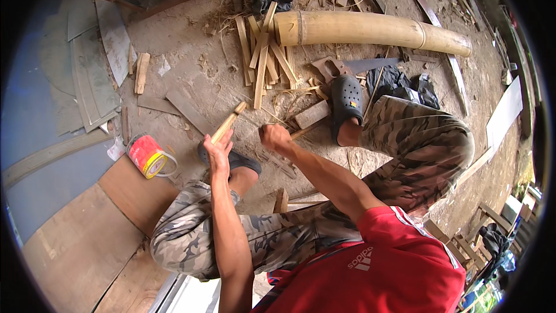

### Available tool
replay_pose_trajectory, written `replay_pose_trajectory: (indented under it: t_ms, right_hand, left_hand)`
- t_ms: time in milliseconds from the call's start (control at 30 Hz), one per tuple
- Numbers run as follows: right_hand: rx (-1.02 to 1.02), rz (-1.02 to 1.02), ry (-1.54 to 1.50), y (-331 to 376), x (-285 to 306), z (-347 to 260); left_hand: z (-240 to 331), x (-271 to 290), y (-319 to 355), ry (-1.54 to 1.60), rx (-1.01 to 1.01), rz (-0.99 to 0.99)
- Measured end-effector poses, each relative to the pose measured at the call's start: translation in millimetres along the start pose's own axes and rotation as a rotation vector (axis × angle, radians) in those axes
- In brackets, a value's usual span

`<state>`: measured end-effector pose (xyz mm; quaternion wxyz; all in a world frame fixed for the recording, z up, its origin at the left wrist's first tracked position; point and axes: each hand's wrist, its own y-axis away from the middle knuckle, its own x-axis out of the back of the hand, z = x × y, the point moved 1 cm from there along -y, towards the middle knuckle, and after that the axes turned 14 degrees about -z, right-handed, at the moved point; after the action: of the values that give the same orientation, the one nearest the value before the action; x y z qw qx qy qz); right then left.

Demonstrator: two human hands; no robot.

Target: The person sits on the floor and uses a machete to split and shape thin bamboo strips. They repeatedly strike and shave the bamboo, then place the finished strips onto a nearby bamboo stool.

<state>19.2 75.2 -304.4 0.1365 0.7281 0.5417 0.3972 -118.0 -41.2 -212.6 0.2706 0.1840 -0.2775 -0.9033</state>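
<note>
My left hand (219, 149) is closed round the lower end of a split bamboo strip (230, 120), which points up and to the right. A dark band shows near the strip's far tip. To the right, my right hand (275, 139) is a fist, apart from the strip. Whatever it holds is mostly hidden; a thin line runs from it toward the strip's tip, too faint to name. Beyond both hands, several split bamboo strips (262, 69) lie in a loose pile against the end of a thick bamboo pole (359, 29).
A handsaw (333, 68) lies by my right clog (347, 99). Left of my left foot, a red and yellow tin (147, 155) rests tilted. A wood block (311, 114), black plastic bags (399, 83) and a long metal strip (457, 84) are on the dirt floor.
</note>
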Motion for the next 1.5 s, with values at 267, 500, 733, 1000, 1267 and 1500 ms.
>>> replay_pose_trajectory:
  t_ms: [267,500,733,1000,1267,1500]
  right_hand:
    - [0.005,-0.025,0.035,-8,-6,20]
    - [0.163,0.027,0.082,-3,-7,20]
    - [0.131,0.015,0.04,5,8,20]
    - [-0.048,-0.073,-0.046,17,14,3]
    - [0.29,0.208,-0.231,11,35,-56]
    - [0.193,0.115,-0.107,12,32,-40]
  left_hand:
    - [8,-8,-11,-0.07,0.061,0.003]
    - [28,-19,-23,-0.081,0.123,0.039]
    - [27,-20,-23,-0.187,0.131,0.056]
    - [27,-13,-25,-0.079,0.135,0.054]
    - [29,-17,-25,-0.068,0.117,0.031]
    - [23,-16,-23,-0.089,0.099,0.022]
